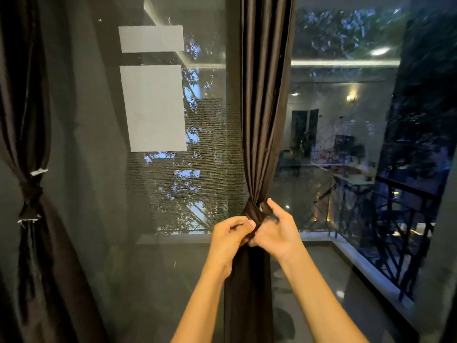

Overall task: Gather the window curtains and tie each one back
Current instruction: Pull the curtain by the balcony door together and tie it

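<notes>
A dark brown curtain [264, 100] hangs in the middle of the window, gathered into a tight bunch at waist height. A dark tie-back band [254, 211] is wrapped round the bunch. My left hand [231, 235] pinches the band's end at the left of the bunch. On the right side, my right hand [275, 230] grips the band, forefinger raised against the fabric. At the far left a second dark curtain [27, 120] hangs gathered, with a tie [31, 194] knotted round it.
Large window glass [346, 144] fills the view, with a sheer mesh screen [99, 144] over the left half. Outside are a balcony floor, a dark metal railing [385, 214], trees and a lit building. Room reflections show in the pane.
</notes>
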The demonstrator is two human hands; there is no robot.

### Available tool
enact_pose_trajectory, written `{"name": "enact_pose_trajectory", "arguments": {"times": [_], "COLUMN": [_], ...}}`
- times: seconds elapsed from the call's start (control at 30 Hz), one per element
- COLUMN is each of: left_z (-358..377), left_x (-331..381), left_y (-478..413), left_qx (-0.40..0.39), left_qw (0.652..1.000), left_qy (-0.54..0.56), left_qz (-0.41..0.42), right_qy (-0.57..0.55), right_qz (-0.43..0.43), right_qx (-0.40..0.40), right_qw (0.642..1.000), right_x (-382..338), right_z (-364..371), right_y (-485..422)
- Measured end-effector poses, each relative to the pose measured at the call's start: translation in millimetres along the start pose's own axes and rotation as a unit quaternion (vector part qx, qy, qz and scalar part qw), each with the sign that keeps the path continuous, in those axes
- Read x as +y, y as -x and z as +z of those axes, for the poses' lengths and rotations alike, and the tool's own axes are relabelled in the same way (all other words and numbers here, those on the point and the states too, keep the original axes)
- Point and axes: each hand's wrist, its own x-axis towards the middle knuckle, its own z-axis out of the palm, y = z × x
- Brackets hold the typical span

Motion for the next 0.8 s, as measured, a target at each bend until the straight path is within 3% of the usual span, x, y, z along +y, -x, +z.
{"name": "enact_pose_trajectory", "arguments": {"times": [0.1,0.17,0.2,0.27,0.33,0.43,0.53,0.63,0.8], "left_z": [-1,0,1,3,4,5,4,-4,-13], "left_x": [-6,-9,-9,-9,-13,-21,-29,-33,-21], "left_y": [0,0,0,0,0,-2,-1,-6,-5], "left_qx": [0.020,0.030,0.034,0.032,0.024,0.039,0.051,0.052,0.101], "left_qw": [1.000,0.999,0.999,0.999,1.000,0.999,0.997,0.990,0.954], "left_qy": [0.007,0.013,0.013,0.009,0.008,0.009,-0.005,-0.095,-0.221], "left_qz": [-0.007,-0.004,0.000,0.006,0.013,0.031,0.053,0.092,0.173], "right_qy": [0.050,0.126,0.211,0.395,0.511,0.605,0.672,0.700,0.668], "right_qz": [-0.030,-0.135,-0.216,-0.377,-0.487,-0.521,-0.493,-0.505,-0.536], "right_qx": [0.061,0.116,0.150,0.187,0.123,0.023,-0.002,-0.013,0.037], "right_qw": [0.996,0.976,0.941,0.816,0.697,0.601,0.552,0.505,0.515], "right_x": [1,4,4,-1,-9,-19,-27,-29,-26], "right_z": [-4,-10,-13,-20,-21,-17,-17,-19,-9], "right_y": [-2,-4,-3,-2,0,-1,-5,-5,1]}}
